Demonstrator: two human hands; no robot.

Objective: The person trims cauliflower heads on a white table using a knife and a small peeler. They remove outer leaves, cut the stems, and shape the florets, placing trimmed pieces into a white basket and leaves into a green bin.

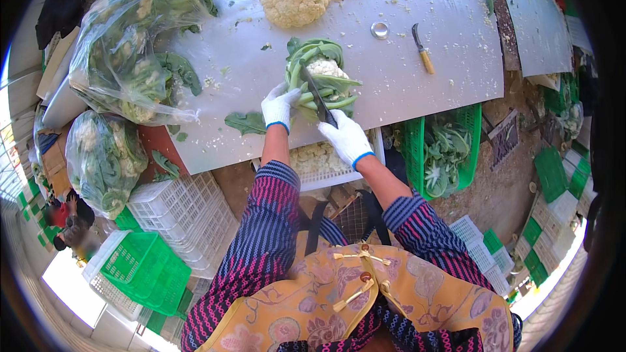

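Note:
A leafy cauliflower [328, 68] lies on the metal-topped table [234, 78], its white curd partly wrapped in green leaves. My left hand [279, 103], in a white knitted glove, holds its near left side. In my gloved right hand [346, 138] is the handle of a knife [317, 93], whose dark blade lies across the leaves and stalks. A loose leaf [246, 122] rests just left of my left hand. Beyond the cauliflower sits a pile of trimmed cauliflower heads [295, 1].
A plastic bag of leafy cauliflowers [132, 54] covers the table's left. A hooked knife [423, 51] and a round metal object [379, 30] lie at right. Below the edge are a white crate [323, 164] of florets and a green crate [415, 156] of leaves. People [73, 225] are far left.

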